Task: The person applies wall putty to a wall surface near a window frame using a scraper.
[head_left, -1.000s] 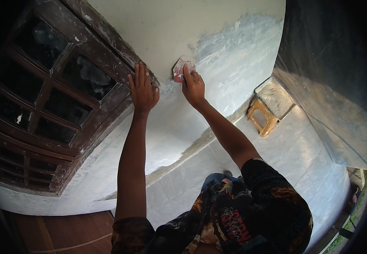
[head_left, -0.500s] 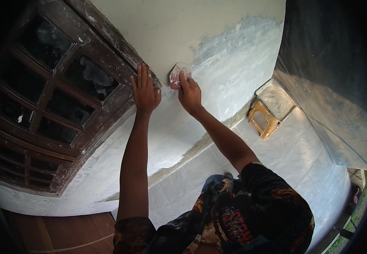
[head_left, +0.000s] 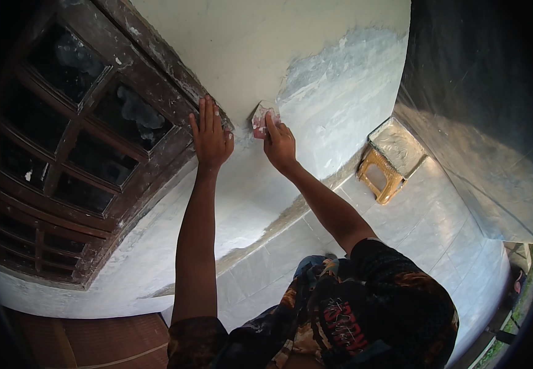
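Note:
My right hand grips a small putty spreader, reddish and smeared with white, with the forefinger stretched along it. Its edge rests against the pale wall, just right of the window frame's corner. My left hand lies flat with fingers extended on the corner of the dark brown wooden window frame, holding nothing. A grey-white patch of filler spreads over the wall to the right of the spreader.
On the tiled floor to the right, a yellow plastic stool bears a tray of wet putty. A dark sheet hangs at the far right. Brown panelling shows at the lower left.
My right hand and the spreader have shifted slightly right and down along the wall. My left hand stays in place on the window frame.

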The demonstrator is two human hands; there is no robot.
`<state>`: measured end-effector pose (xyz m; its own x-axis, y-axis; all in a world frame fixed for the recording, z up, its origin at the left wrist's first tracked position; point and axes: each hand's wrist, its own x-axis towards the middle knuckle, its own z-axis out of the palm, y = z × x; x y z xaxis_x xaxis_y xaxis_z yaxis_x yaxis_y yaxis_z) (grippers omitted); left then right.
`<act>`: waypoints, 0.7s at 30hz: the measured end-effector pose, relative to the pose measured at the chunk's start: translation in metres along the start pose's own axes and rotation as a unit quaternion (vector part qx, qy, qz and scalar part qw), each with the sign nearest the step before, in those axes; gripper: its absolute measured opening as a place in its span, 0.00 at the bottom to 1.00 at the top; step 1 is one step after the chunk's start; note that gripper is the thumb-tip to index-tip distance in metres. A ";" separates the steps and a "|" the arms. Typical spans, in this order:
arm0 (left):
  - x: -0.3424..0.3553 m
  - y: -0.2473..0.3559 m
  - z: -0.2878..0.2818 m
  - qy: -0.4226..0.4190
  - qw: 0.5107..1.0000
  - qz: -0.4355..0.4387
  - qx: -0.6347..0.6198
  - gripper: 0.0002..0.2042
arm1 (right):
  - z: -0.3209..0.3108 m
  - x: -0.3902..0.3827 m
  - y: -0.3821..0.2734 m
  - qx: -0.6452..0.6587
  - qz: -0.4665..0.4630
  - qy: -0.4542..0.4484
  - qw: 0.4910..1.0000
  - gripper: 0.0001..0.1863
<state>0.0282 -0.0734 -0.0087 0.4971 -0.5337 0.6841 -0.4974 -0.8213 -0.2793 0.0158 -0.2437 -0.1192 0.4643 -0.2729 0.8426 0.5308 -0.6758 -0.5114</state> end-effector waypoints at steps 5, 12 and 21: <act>-0.003 -0.004 -0.004 -0.011 1.000 -0.013 0.008 0.34 | -0.023 0.032 -0.010 0.035 0.048 0.039 0.997 0.35; 0.006 0.004 0.002 -0.008 1.000 -0.003 -0.016 0.33 | -0.006 0.033 0.012 -0.050 0.034 0.005 0.998 0.31; 0.003 0.002 -0.001 -0.019 0.999 -0.013 -0.024 0.33 | -0.020 0.064 -0.005 0.033 0.074 0.052 0.995 0.37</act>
<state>0.0276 -0.0765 -0.0068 0.5365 -0.5211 0.6638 -0.5175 -0.8245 -0.2289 0.0291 -0.2712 -0.0593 0.4664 -0.4373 0.7689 0.5096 -0.5777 -0.6377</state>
